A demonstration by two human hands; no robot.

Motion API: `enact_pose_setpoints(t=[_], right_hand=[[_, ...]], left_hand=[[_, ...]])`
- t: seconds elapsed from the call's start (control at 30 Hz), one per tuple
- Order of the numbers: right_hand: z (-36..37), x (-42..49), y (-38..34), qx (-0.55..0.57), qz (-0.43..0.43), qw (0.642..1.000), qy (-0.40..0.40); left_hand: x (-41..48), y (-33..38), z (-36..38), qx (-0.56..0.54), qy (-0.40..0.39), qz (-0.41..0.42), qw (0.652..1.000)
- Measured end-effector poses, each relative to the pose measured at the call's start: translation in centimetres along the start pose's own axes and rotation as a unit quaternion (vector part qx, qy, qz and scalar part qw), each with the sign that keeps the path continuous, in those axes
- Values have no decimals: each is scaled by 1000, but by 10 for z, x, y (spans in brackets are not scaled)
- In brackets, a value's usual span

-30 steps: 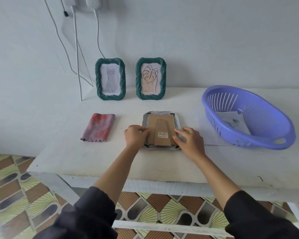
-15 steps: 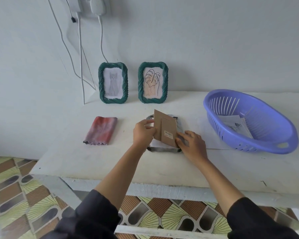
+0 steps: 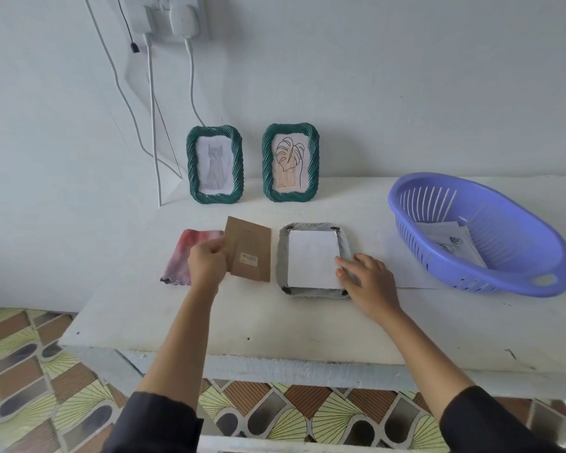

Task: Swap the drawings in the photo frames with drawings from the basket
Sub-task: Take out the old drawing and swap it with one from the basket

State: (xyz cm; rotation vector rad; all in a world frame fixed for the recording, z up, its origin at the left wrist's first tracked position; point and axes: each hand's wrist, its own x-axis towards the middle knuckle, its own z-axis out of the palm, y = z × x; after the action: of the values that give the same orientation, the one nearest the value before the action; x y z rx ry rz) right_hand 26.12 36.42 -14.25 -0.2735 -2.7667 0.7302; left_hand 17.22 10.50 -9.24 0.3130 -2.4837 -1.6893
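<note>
Left hand (image 3: pixel 206 264) pinches cardboard backing (image 3: pixel 250 255); right hand (image 3: pixel 368 282) spread on white sheet (image 3: pixel 311 263).

White surface (image 3: pixel 275 325) spans middle of frame, edge chipped. Red-pink folded cloth (image 3: pixel 185 253) lies left of centre on it. White wall (image 3: pixel 373 76) behind. Wall socket (image 3: pixel 174 14) at top left, white plugs in, cables (image 3: pixel 152 125) hanging down. Patterned floor tiles (image 3: pixel 23 371) along bottom, green, brown, grey.
</note>
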Motion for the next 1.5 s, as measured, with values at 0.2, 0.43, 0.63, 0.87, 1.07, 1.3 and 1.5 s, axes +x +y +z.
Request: enact_pose_setpoints(t=[0.2,0.43,0.63,0.87,1.07,1.3,1.5], right_hand=[[1,1,1,0,1,1000,5],[1,0,1,2,0,1000,2],[-1,-1,-1,-2,-3,1000,-2],[-3,-2,-3,-14,-1,1000,3],[-20,-10,-20,34,-22,999,35],[-118,-2,-29,-138,39,970,197],[-160,7,-2,-82,147,986,21]], left_hand=[[-4,1,10,276,4,34,961],[-26,12,43,235,11,140,962],[-43,5,79,358,-83,139,920],[-43,7,78,275,-77,101,953],[-41,17,76,185,-58,53,980],[-39,60,78,-86,-140,26,986],[-62,75,126,-121,-251,-30,960]])
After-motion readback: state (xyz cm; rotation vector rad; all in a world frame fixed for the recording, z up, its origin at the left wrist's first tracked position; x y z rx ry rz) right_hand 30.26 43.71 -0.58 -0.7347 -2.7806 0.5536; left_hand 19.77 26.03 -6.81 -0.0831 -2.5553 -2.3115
